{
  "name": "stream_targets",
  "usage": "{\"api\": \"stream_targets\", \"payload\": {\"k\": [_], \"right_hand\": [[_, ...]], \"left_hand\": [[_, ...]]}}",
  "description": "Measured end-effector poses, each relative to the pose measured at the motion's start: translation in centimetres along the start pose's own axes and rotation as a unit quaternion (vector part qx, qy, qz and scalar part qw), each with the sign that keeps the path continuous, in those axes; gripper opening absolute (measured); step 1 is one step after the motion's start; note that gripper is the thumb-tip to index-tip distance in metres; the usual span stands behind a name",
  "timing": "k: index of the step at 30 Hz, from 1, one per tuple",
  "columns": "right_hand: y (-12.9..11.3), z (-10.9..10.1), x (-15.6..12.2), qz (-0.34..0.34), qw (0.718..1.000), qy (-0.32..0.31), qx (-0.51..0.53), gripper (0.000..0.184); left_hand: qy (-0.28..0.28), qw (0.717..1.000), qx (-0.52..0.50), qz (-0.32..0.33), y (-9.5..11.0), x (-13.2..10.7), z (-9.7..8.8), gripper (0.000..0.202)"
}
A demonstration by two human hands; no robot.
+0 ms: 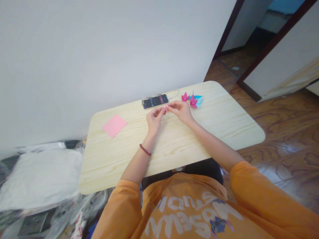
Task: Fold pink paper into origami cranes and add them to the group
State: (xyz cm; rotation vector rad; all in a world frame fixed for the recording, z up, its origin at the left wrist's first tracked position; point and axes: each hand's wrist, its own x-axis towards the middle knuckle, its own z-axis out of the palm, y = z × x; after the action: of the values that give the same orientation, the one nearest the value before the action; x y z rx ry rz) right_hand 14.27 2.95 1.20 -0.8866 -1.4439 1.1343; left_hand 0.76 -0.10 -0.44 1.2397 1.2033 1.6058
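- Near the middle of the desk's [119,159] far edge, your two hands meet, fingertips almost together.
- Your left hand [154,119] pinches a small pink piece [166,108] between thumb and fingers; a dark red bracelet [145,149] circles that wrist.
- Your right hand [183,112] pinches the same piece from the other side; its shape is too small to make out, though it looks like folded paper.
- Just beyond your fingers, along the far edge, lies a phone [156,101].
- Toward the far right corner, you have deep-pink folded figures [193,102] beside blue ones [200,102].
- Near the far left corner lies a flat pink square [114,125].
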Motion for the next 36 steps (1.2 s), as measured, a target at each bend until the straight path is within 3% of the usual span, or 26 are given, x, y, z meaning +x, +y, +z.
{"api": "stream_targets", "payload": {"k": [9, 19, 27, 36], "right_hand": [[0.6, 0.3, 0.2, 0.003, 1.000, -0.024, -0.003, 0.032], [1.3, 0.2, 0.5, 0.023, 0.999, -0.025, 0.031, 0.036], [1.5, -0.1, 0.8, 0.048, 0.996, 0.000, 0.074, 0.040], [1.4, -0.3, 0.8, 0.120, 0.969, -0.032, 0.214, 0.035]], "left_hand": [[0.018, 0.996, 0.057, 0.063, 0.8, -0.4, 0.1, 0.024], [0.024, 0.999, 0.018, 0.026, 0.8, -0.5, 0.5, 0.027], [0.003, 0.998, 0.044, 0.044, 0.2, -0.5, 0.5, 0.024], [0.002, 0.997, 0.020, 0.080, -0.1, -0.2, 0.1, 0.015]]}}
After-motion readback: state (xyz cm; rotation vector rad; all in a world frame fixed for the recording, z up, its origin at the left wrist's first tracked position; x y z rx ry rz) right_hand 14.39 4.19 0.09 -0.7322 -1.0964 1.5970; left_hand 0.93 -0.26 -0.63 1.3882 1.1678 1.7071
